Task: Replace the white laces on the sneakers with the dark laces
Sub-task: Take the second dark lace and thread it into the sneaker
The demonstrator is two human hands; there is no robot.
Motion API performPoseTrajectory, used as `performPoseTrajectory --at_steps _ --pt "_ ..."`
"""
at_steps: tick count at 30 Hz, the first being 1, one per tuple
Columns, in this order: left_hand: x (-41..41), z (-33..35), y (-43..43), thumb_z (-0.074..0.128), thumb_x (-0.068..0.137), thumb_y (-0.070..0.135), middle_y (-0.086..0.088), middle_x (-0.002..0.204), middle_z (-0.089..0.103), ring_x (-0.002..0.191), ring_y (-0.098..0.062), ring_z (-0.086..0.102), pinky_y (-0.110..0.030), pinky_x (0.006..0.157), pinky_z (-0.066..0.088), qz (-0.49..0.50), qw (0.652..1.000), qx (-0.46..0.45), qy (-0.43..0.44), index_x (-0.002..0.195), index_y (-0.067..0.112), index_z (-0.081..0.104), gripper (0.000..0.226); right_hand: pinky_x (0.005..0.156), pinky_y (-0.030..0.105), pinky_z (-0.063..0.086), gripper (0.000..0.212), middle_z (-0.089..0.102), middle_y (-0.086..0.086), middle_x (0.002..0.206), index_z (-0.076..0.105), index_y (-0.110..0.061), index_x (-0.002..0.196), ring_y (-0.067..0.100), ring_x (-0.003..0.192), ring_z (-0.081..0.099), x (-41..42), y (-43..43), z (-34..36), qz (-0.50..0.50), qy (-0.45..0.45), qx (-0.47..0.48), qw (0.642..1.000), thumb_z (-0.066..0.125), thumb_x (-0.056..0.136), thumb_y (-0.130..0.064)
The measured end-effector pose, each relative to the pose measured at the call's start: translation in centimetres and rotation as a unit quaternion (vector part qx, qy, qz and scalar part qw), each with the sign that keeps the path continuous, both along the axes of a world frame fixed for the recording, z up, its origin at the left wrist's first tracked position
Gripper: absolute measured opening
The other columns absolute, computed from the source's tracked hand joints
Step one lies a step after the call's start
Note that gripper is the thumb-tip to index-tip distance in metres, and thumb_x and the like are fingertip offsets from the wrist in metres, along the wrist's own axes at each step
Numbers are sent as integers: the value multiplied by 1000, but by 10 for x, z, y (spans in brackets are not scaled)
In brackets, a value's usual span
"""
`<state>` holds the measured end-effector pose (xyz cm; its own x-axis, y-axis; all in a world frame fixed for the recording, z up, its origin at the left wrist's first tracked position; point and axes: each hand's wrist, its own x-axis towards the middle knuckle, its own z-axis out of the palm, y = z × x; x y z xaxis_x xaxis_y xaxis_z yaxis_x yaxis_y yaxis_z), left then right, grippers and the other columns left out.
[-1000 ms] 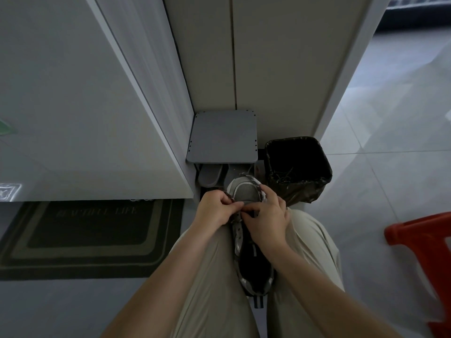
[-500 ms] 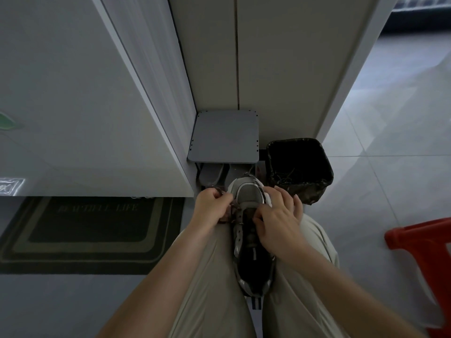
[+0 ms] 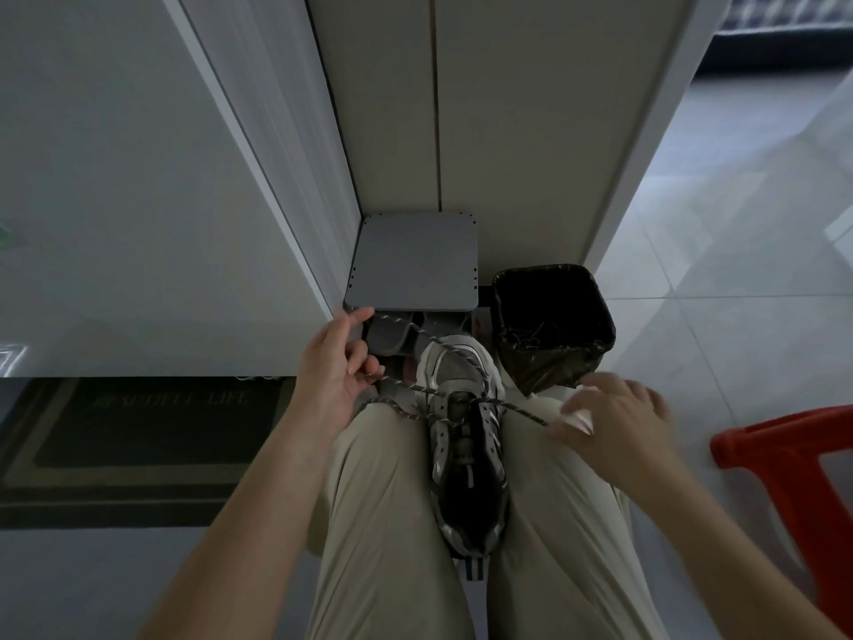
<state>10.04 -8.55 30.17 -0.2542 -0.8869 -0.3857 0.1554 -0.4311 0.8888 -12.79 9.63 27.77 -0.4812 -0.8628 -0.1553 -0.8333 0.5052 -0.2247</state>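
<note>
Dark lace [image 3: 399, 384] through sneaker [image 3: 468, 459], between both hands [image 3: 330, 376] [image 3: 614, 411]

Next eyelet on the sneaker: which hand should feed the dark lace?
Probably right: the right hand, though blurred, meets a short straight run of the dark speckled lace beside the grey-white sneaker. The left hand grips looped slack.

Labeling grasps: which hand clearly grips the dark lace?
The left hand, fingers curled round the dark lace left of the sneaker; the right hand is blurred, grip unclear.
</note>
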Motion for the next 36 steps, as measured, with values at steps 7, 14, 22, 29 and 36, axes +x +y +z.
performPoseTrajectory --at_steps 7,14,22,29,36 --pt "-2 7 1 46 96 17 -1 66 60 61 -16 57 -33 65 47 2 1000 -30 2 98 13 68 22 100 39 29 27 48 -3 128 69 -25 100 24 119 43 67 -61 -3 127 5 -114 985 64 81 -43" --pt "4 2 -1 50 95 26 0 66 59 62 -15 56 -34 67 47 -1 999 -34 -14 90 13 66 22 95 38 28 9 53 -2 119 69 -22 83 25 111 45 62 -54 -12 94 -7 -142 985 69 80 -30" --pt "-5 -4 7 54 93 28 4 56 51 59 -13 55 -30 67 48 -32 997 -6 -71 97 10 65 21 87 34 22 4 54 -5 118 64 -29 85 25 112 41 -4 17 -7 -15 -20 -79 997 60 87 -29" --pt "-10 -8 13 50 95 14 1 62 57 49 -11 56 -25 52 47 -71 983 -53 -164 100 10 65 16 92 36 25 20 55 -9 116 67 -36 101 21 110 45 13 -8 1 22 -5 -103 994 57 85 -45" --pt "-12 -2 12 50 95 11 -4 86 66 58 -9 61 -19 50 49 -79 980 -86 -161 104 12 64 17 77 41 42 15 57 1 92 71 -25 76 26 86 54 73 -70 -9 133 47 -89 986 77 67 -35"
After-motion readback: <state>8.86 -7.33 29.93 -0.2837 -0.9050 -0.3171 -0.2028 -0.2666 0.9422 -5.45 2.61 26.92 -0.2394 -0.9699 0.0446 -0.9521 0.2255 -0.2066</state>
